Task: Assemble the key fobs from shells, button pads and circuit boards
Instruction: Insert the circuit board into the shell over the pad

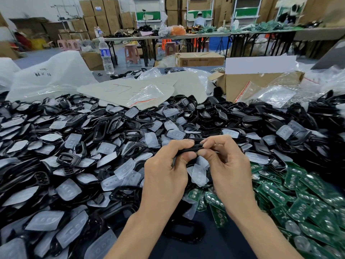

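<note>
**BOTH HANDS PINCHING ONE BLACK SHELL OVER THE HEAP**

Nearest, at 6 o'clock: dark tabletop (214, 245) w/ one loose shell frame (183, 234) lying flat. Just beyond, at ctr: left hand (166, 171) and right hand (225, 165), fingers curled, thumb and fingertips of each pinching a black shell (188, 149) edge-on between them, above the heap. At 4 o'clock: green circuit boards (298, 199) heaped, overlapping (round domed contacts showing). From 7 to 10 o'clock: clear button pads (69, 189) mixed w/ black frames. At 12 to 2, past the hands: shell heap (224, 113), dense, all black. Further out at 12: grey sheet (119, 88) w/ red marks, zip bag (147, 94) on top. At 1 o'clock: open cardboard box (252, 85). At 11: water bottle (106, 57), upright, near white plastic bags (52, 75). Farthest: long tables (186, 35) w/ parts, pink stools (131, 53) beneath, cartons (99, 14) stacked at the back.
</note>
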`<state>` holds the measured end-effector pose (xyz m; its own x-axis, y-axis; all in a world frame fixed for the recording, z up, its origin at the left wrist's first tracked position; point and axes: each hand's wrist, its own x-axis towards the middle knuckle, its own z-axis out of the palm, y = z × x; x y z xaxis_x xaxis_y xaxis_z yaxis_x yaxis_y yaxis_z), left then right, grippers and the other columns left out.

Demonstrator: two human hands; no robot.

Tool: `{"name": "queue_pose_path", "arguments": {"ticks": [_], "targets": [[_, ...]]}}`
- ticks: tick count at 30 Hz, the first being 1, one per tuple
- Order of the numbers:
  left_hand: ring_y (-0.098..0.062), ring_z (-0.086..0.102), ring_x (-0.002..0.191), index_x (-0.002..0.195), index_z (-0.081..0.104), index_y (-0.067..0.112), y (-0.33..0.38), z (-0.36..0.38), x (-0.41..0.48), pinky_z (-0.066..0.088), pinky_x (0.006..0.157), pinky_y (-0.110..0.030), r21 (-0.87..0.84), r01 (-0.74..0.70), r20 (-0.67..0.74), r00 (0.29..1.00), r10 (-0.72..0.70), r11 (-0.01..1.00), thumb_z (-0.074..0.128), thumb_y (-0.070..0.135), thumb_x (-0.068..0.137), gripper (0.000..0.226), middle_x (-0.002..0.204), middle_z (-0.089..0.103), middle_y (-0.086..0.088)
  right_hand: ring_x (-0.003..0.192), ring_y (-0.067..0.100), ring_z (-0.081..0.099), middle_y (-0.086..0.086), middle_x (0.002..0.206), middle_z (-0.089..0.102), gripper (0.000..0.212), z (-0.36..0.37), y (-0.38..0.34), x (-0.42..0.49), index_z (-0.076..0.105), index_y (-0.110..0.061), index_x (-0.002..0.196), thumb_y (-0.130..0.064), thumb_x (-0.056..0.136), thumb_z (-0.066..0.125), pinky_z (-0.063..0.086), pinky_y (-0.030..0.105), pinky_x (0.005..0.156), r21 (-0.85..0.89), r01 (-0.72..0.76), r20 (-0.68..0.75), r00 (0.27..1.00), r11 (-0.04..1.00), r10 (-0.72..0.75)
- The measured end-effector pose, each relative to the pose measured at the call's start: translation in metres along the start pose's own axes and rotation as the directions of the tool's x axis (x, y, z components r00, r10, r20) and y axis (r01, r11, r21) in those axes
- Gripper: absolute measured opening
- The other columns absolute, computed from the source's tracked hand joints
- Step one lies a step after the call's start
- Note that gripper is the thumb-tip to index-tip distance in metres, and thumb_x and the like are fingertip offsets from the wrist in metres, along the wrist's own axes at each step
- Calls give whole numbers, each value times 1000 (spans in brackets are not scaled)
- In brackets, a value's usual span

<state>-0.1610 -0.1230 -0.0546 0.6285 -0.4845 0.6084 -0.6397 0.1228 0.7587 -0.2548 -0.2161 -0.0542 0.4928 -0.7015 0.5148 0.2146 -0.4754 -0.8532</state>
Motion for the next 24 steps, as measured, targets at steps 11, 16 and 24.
{"name": "queue_pose_path", "arguments": {"ticks": [11,16,24], "targets": [[-1,65,97,116,62,34,-1,-2,2,50,82,-17,179,7,212,976,-46,984,60,19,100,22,105,70,18,97,9,66,-14,99,63,33,-2,3,2,59,-38,93,-5,94,67,51,21,78,-205,94,27,996,974,-91],[-3,62,107,129,63,20,-3,-3,4,49,91,-23,245,-15,268,962,-53,969,56,22,102,29,118,69,10,98,-2,62,-15,100,61,24,-2,2,0,64,-29,96,-5,93,68,45,8,82,-271,201,73,979,941,-188],[9,61,103,127,64,18,-3,-6,4,41,84,-3,149,-51,261,965,10,988,58,9,100,29,113,70,14,99,8,68,-15,100,67,31,-2,-2,0,61,-38,93,-9,91,71,50,15,82,-93,41,40,999,995,-37]]}}
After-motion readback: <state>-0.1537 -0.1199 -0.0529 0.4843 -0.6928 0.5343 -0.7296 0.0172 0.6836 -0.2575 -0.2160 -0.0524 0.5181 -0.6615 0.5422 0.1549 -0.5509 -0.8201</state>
